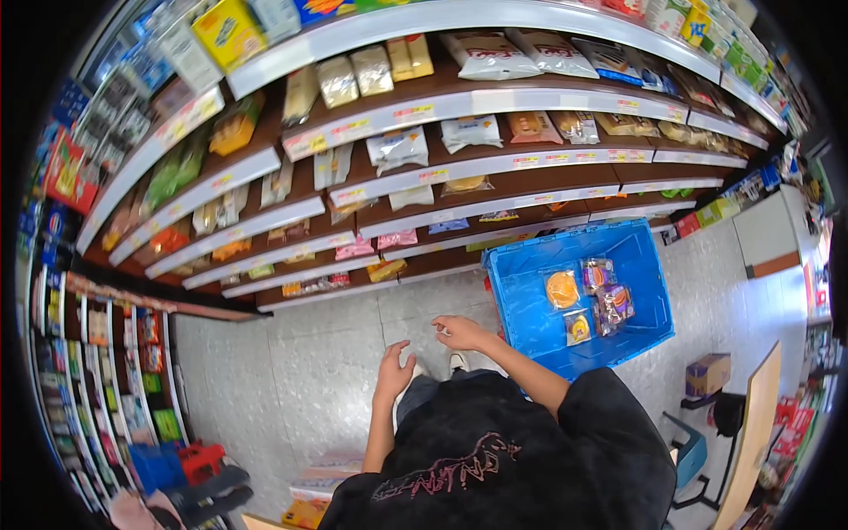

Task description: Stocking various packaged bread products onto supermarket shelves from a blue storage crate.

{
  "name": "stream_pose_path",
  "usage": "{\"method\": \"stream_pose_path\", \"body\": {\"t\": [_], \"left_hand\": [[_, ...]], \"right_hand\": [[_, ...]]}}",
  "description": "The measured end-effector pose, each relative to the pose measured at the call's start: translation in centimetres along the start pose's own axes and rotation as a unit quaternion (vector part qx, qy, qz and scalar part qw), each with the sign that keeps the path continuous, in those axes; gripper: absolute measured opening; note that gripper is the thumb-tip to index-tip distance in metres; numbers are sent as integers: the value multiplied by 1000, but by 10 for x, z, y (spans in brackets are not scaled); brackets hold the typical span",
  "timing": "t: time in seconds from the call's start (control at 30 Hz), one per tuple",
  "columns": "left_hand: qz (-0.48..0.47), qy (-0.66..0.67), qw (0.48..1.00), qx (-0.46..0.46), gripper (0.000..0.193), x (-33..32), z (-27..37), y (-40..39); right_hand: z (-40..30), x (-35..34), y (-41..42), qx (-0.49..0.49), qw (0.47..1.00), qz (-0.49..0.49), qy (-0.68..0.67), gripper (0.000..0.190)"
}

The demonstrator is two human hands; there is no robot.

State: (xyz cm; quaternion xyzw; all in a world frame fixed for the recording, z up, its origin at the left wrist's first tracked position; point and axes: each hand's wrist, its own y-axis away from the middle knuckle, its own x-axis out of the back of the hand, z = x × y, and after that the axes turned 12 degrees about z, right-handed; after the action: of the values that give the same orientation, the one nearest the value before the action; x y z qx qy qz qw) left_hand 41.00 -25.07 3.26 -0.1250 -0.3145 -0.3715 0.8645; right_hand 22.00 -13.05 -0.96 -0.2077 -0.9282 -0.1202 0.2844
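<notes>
My left hand (396, 372) hangs over the floor in front of my body, thumb apart from the fingers, with nothing in it. Ahead and to its right, my right hand (458, 332) is also bare, its fingers loosely curled and spread. Closest to that hand is a blue plastic crate (523, 331) on the right. Inside it lie a round yellow packaged pastry (562, 289), a small clear packet with a yellow item (578, 328) and several purple-marked packets (616, 303). Neither hand touches the crate or the shelves.
Curved in the view, a tiered store shelf (464, 99) spans the front, holding bagged breads (397, 147) and other packets. Another stocked shelf (99, 371) stands at left. A red stool (201, 462) is at lower left; a cardboard box (707, 375) and a wooden board (755, 430) are at right.
</notes>
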Motion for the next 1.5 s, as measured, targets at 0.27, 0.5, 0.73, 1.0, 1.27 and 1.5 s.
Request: {"method": "stream_pose_path", "body": {"t": [0.27, 0.5, 0.73, 1.0, 1.27, 1.5], "left_hand": [[-173, 129, 976, 38, 48, -22, -32, -170], [-31, 57, 998, -4, 58, -46, -18, -343], [-100, 53, 994, 9, 56, -62, -16, -430], [-91, 152, 984, 9, 56, -94, -30, -453], [-35, 310, 948, 69, 56, -88, -41, -441], [-6, 418, 904, 92, 56, -103, -82, -436]], "right_hand": [[62, 59, -86, -123, 927, 276, -221, 40], [106, 147, -212, -232, 842, 487, -15, 53], [179, 147, -292, -215, 789, 530, -222, 52], [231, 118, -330, -147, 812, 559, -88, 41], [190, 138, -304, -149, 878, 454, -30, 36], [182, 142, -301, -73, 918, 388, -46, 32]]}}
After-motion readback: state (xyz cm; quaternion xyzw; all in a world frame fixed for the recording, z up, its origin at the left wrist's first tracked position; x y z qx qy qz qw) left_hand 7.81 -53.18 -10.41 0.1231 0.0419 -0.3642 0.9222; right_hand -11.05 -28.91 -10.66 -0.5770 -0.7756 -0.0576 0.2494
